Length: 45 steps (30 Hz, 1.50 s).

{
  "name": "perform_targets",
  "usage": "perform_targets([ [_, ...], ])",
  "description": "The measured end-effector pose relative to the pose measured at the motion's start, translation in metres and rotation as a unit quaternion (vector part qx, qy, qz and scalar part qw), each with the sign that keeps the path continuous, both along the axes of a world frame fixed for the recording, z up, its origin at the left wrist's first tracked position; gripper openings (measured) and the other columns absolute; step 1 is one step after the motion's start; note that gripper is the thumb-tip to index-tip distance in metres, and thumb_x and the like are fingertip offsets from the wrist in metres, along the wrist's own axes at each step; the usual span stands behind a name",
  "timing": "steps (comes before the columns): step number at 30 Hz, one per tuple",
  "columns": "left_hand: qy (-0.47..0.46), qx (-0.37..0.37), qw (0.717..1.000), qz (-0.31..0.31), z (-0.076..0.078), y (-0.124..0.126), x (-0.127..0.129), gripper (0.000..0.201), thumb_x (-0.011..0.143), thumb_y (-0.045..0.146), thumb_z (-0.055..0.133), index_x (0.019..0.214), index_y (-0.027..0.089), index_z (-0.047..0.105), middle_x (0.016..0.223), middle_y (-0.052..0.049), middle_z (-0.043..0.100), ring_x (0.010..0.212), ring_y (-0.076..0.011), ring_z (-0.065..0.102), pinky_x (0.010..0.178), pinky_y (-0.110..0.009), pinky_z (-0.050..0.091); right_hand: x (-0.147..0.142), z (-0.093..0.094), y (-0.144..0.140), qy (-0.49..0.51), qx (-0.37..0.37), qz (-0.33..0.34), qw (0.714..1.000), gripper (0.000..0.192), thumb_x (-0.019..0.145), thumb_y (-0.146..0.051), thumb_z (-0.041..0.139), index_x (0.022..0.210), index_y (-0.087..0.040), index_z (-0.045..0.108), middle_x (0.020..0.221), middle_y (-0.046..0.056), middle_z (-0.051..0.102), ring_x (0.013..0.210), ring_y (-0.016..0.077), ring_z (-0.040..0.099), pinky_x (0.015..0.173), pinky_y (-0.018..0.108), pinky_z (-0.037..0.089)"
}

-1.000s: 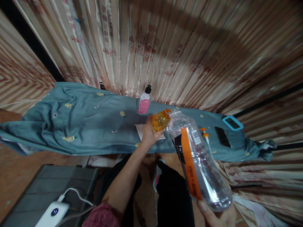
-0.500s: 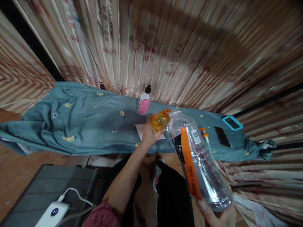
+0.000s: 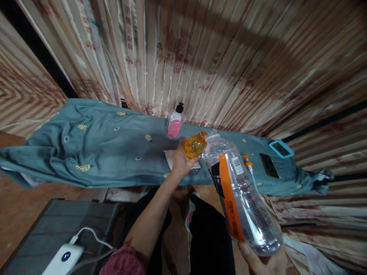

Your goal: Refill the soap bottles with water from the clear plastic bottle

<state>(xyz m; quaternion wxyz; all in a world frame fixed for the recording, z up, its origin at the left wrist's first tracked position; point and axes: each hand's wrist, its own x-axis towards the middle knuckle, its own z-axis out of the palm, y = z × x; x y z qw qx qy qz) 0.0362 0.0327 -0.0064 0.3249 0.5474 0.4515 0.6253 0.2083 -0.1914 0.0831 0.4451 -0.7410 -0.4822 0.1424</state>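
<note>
Left grip (image 3: 180, 160) clasping orange bottle (image 3: 195, 145), right grip (image 3: 265, 259) clasping clear bottle (image 3: 237, 194)

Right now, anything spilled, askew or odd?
No spill visible. The blue cloth lies rumpled, drooping off the left end. Left hand tips a small orange bottle against the large clear bottle's mouth.

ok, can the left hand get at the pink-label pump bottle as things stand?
Probably not yet: the left hand is wrapped around the small orange bottle. The path to the pump bottle looks open, though; only bare blue cloth lies between.
</note>
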Motion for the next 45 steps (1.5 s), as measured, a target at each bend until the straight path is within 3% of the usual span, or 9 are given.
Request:
perform_targets([
  [12, 0.008, 0.006, 1.0, 0.011, -0.008, 0.003, 0.002, 0.075, 0.063, 0.025, 0.089, 0.127, 0.023, 0.049, 0.117, -0.009, 0.068, 0.11, -0.0312, 0.07, 0.098, -0.053, 0.058, -0.001, 0.001, 0.001, 0.011, 0.004, -0.006, 1.0, 0.093, 0.063, -0.072, 0.075, 0.132, -0.014, 0.054, 0.124, 0.018, 0.062, 0.112, 0.0377, 0.061, 0.097, 0.05, 0.046],
  [36, 0.026, 0.005, 1.0, 0.013, -0.007, 0.003, -0.001, 0.073, 0.063, 0.024, 0.088, 0.125, 0.02, 0.049, 0.117, -0.011, 0.069, 0.109, -0.0321, 0.071, 0.099, -0.051, 0.057, -0.007, 0.009, 0.003, 0.035, 0.0, -0.01, 0.999, 0.091, 0.063, -0.071, 0.077, 0.13, -0.013, 0.054, 0.121, 0.018, 0.062, 0.109, 0.0369, 0.061, 0.096, 0.048, 0.044],
  [45, 0.029, 0.006, 0.999, 0.023, -0.011, 0.004, 0.001, 0.073, 0.063, 0.022, 0.088, 0.124, 0.022, 0.048, 0.118, -0.009, 0.07, 0.109, -0.0305, 0.07, 0.098, -0.049, 0.058, -0.01, 0.008, 0.005, 0.068, 0.011, -0.02, 0.997, 0.094, 0.058, -0.07, 0.08, 0.127, -0.012, 0.053, 0.122, 0.02, 0.059, 0.11, 0.0389, 0.057, 0.099, 0.054, 0.039],
])
